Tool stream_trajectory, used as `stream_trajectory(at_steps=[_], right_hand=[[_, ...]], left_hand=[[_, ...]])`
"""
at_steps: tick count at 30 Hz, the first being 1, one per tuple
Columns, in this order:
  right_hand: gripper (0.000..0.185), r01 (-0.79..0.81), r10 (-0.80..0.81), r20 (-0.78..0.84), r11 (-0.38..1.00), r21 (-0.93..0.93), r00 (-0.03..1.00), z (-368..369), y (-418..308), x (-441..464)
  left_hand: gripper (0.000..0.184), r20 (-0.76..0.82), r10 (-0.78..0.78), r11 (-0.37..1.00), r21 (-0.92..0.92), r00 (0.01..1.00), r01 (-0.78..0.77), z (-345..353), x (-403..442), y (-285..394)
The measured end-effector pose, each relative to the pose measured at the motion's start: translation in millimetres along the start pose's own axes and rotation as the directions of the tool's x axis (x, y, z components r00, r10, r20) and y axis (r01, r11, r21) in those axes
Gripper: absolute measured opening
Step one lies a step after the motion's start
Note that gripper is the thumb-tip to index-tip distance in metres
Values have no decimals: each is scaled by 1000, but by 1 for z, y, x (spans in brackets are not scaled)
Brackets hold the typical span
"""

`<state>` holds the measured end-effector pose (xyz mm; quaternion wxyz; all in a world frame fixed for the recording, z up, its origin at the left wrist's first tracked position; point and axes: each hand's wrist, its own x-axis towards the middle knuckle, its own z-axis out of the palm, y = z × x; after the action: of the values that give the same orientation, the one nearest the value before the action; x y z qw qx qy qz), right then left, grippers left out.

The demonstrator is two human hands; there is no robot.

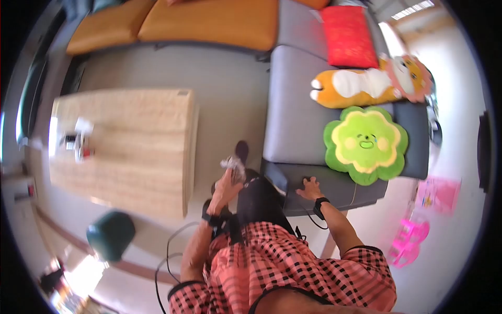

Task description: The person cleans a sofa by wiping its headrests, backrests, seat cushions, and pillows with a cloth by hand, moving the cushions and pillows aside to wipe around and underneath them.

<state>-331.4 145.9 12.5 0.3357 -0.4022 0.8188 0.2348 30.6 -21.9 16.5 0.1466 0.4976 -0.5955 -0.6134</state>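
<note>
My left hand (225, 189) is closed around a crumpled grey-white cloth (235, 166), held in front of my legs between the table and the sofa. Part of the cloth is hidden by my fingers. On the dark grey armrest (334, 194) of the sofa rests my right hand (310, 189), its fingers spread and nothing in them. Beyond that hand, a green flower-shaped cushion (366, 144) with a smiling face leans at the armrest.
A light wooden table (130, 152) stands to the left, with small items on its far side. Behind the green cushion lie a long orange-and-white animal plush (361, 88) and a red cushion (349, 36). A dark green stool (111, 235) and a pink plastic object (410, 242) flank me.
</note>
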Motion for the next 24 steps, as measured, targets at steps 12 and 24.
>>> stream_trajectory(at_steps=[12,24], right_hand=[[94,194,-179,126,974,-117,976,28,36,20],[89,50,49,334,958,-282,941,-1,-12,20]], left_hand=[[68,-128,-46,998,-47,991,40,-10,-29,-32],[52,-345,-17,989,-141,938,-34,-28,-49,-60]])
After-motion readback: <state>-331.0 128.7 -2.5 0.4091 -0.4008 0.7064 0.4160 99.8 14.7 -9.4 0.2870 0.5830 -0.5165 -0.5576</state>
